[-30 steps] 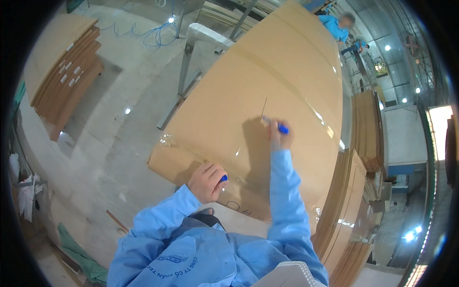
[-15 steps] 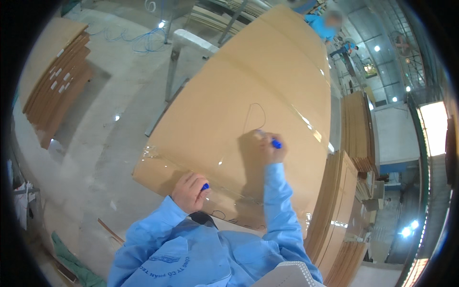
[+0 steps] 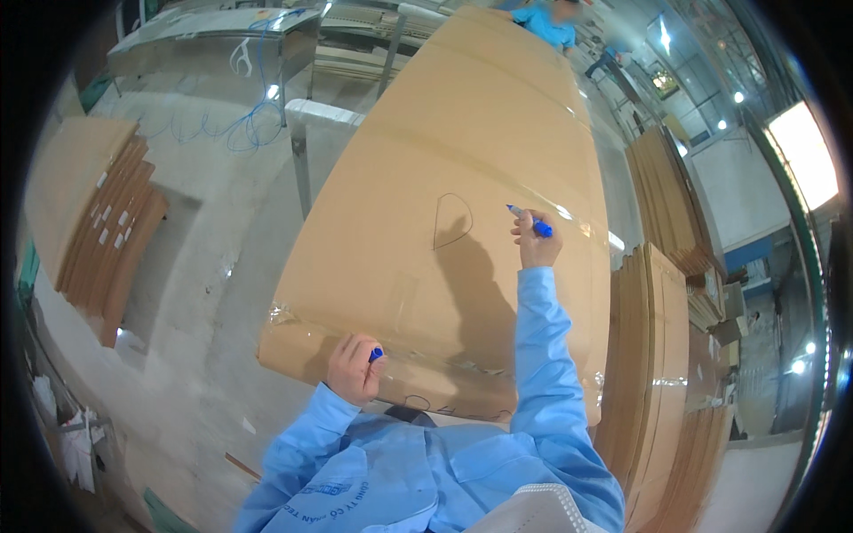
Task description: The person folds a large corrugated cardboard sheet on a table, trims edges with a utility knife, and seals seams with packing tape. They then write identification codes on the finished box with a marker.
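Observation:
A long, tape-bound cardboard package point(image 3: 373, 222) lies in front of me, stretching away to the far side. My right hand point(image 3: 538, 249) is closed round a blue marker point(image 3: 542, 228), its bare tip pointing left and held over the cardboard. Left of that tip, a large hand-drawn closed shape point(image 3: 472, 213) stands on the surface in dark line. My left hand point(image 3: 352, 371) rests curled at the package's near edge, gripping a small blue marker cap point(image 3: 377, 354). More dark writing shows on the near face below my hands, partly cut off from view.
Stacked brown boards point(image 3: 111, 213) stand on the floor at left, and tall cardboard packages point(image 3: 653, 338) line the right. A person in blue point(image 3: 544, 27) is at the package's far end. A metal table point(image 3: 209, 40) stands at far left, with a blue hose point(image 3: 253, 133) near it.
My right hand has lifted the marker from the drawn line and moved right; the curve is now closed into a full shape. My left hand stays at the near edge. The view has shifted.

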### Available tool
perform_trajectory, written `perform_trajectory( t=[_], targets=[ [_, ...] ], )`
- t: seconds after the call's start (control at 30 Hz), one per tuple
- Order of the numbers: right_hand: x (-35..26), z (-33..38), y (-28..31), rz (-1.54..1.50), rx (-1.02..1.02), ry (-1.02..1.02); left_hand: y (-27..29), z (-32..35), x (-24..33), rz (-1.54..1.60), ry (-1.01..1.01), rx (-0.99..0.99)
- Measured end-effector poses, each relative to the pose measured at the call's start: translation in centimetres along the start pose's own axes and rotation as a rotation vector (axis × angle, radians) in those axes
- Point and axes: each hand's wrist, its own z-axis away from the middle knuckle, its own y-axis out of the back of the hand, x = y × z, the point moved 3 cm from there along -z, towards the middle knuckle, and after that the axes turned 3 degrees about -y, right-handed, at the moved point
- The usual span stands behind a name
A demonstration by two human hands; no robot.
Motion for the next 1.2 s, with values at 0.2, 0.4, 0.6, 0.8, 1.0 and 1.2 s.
perform_trajectory(
  t=[0.2,0.4,0.6,0.8,1.0,1.2],
  targets=[
    [1.0,-0.4,-0.1,0.056,0.056,-0.238,-0.2,0.0,0.1,0.014,0.001,-0.011],
    [2.0,-2.0,-3.9,0.020,-0.074,-0.077,-0.5,0.1,0.0,-0.009,0.011,-0.010],
    [4.1,-1.5,-4.4,0.094,-0.073,-0.199,-0.4,0.3,-0.1,-0.026,0.041,-0.004],
    [3.2,4.0,-1.3,0.116,-0.219,-0.145,-0.3,0.4,-0.3,-0.005,0.064,0.029],
    [4.0,-1.0,-3.2,0.107,-0.069,-0.182,-0.3,-0.1,0.0,-0.034,0.014,-0.012],
    [6.1,1.4,0.0,0.201,-0.099,-0.163,-0.4,0.2,0.0,-0.001,0.066,0.021]
  ],
)
